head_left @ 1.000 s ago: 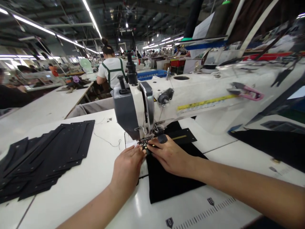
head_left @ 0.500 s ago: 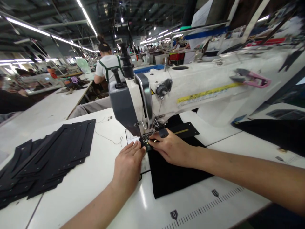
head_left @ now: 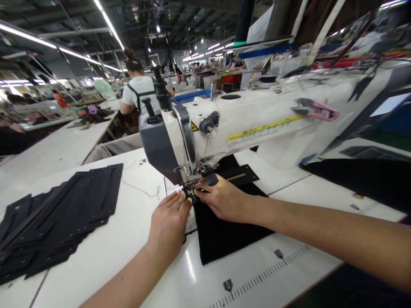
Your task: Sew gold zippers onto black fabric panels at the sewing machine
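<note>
Black fabric (head_left: 224, 235) lies under the head of a white sewing machine (head_left: 257, 119), with a dark strip piece (head_left: 248, 173) on top of it. My left hand (head_left: 170, 214) rests palm down left of the presser foot (head_left: 190, 189), its fingers together and their tips at the edge of the black piece. Just right of the foot, my right hand (head_left: 221, 199) presses thumb and fingers together on the dark piece, partly behind a round black disc (head_left: 212, 179).
Overlapping black pieces (head_left: 67, 214) lie on the white table (head_left: 118, 265) at the left. Pink-handled snips (head_left: 321, 110) rest on the machine arm. More black fabric (head_left: 359, 179) lies at the right. A person (head_left: 138, 87) sits beyond the machine.
The whole view has shifted slightly, so the machine and hands appear farther left. Both hands keep nearly the same place beside the presser foot.
</note>
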`<state>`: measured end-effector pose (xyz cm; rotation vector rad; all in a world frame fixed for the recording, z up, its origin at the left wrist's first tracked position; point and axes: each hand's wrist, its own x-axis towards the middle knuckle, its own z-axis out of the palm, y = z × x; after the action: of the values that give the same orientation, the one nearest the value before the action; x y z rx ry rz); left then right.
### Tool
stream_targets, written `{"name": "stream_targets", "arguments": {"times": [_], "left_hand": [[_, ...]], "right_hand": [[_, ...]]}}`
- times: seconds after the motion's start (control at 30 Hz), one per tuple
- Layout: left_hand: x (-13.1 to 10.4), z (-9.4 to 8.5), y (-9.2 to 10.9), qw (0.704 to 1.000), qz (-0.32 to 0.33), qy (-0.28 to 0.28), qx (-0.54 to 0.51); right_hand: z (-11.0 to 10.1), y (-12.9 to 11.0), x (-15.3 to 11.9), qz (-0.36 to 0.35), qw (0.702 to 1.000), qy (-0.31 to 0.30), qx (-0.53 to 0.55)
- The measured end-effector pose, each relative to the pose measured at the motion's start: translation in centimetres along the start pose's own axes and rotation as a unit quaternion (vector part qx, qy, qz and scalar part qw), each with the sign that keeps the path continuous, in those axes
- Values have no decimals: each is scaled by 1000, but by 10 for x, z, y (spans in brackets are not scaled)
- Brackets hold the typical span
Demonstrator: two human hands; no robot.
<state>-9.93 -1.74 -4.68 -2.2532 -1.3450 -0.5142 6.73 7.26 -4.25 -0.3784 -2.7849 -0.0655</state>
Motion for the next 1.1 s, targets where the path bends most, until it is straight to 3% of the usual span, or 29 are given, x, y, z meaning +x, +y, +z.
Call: {"name": "stream_targets", "arguments": {"times": [0.5,0.87,1.1], "left_hand": [[1,6,-9,999,-23,8,-21],[5,8,-10,998,-32,51,-4],[3,8,-11,999,-31,43,-13]], "right_hand": [[4,3,6,12,999,34,26],[6,5,9,20,998,47,29],[10,6,8,12,996,72,49]]}}
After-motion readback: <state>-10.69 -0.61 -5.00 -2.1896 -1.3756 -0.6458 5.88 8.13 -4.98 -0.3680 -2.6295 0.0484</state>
